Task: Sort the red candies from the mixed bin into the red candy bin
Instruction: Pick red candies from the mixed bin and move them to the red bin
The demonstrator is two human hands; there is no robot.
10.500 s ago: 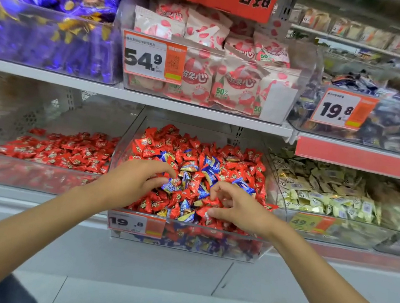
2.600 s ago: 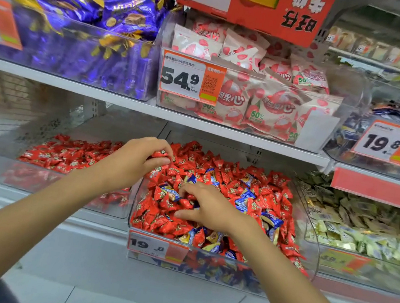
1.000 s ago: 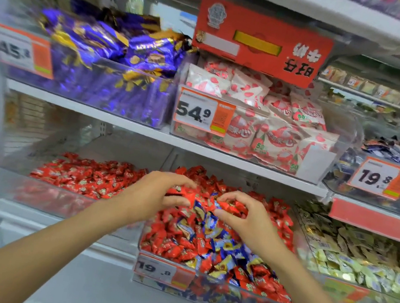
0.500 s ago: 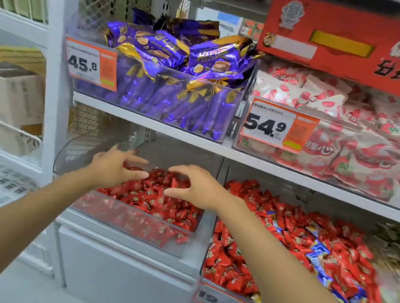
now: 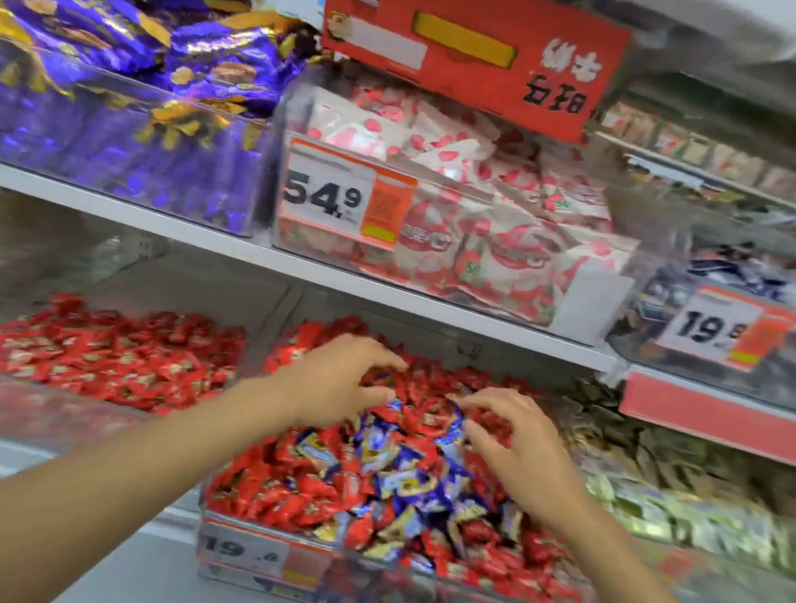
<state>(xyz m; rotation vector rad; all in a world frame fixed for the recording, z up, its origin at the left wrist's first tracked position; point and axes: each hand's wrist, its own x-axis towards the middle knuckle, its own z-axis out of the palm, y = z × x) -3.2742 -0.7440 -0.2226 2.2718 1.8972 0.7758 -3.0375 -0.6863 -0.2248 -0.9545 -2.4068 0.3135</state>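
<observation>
above the mixed bin (image 5: pixel 444 602) (red, blue candies (image 5: pixel 389 486)), left hand (image 5: pixel 337 385), right hand (image 5: pixel 518 448): fingers (image 5: pixel 378 352) loosely curled, empty.

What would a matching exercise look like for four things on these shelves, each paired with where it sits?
Things
1. purple packets
2. white-and-red bags
3. red candy bin
4. mixed bin

Places
A. lower shelf, under the left hand and right hand
B. upper shelf, far left
C. lower shelf, left of both hands
D. upper shelf, behind the 54.9 price tag

Pairs: 1-B, 2-D, 3-C, 4-A
</observation>
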